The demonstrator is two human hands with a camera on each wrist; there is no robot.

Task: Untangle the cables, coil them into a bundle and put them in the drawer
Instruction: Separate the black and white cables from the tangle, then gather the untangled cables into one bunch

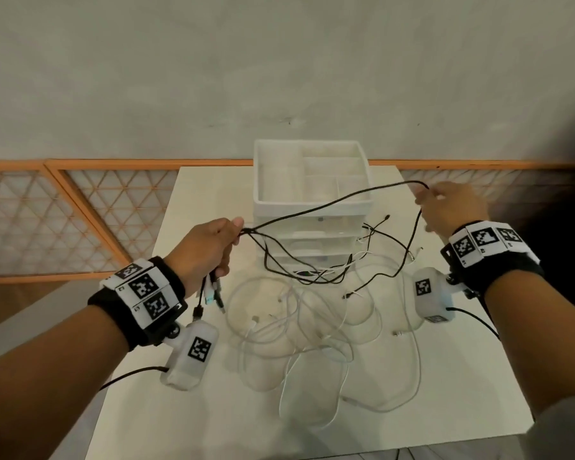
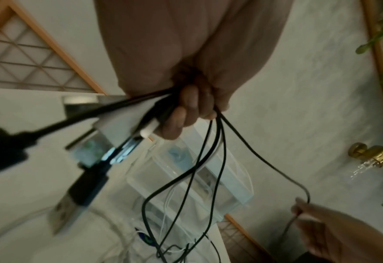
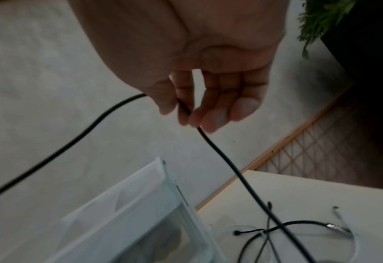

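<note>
Square coded markers on wristbands (image 1: 145, 291), no legible text

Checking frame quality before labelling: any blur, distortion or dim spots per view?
Head: wide-angle bending at the edges, right corner dark. Left wrist: near USB plug blurred, left hand dim. Right wrist: soft, dim; black cable readable, drawer unit smeared.

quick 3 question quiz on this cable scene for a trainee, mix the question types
1. True or false: the right hand pinches a black cable.
2. Which cables still lie mostly on the table? A white B black C none
3. Fill in: the left hand grips several cable ends; the plugs hang ____ its grip.

Key: 1 true; 2 A, the white cables; 3 below.
</note>
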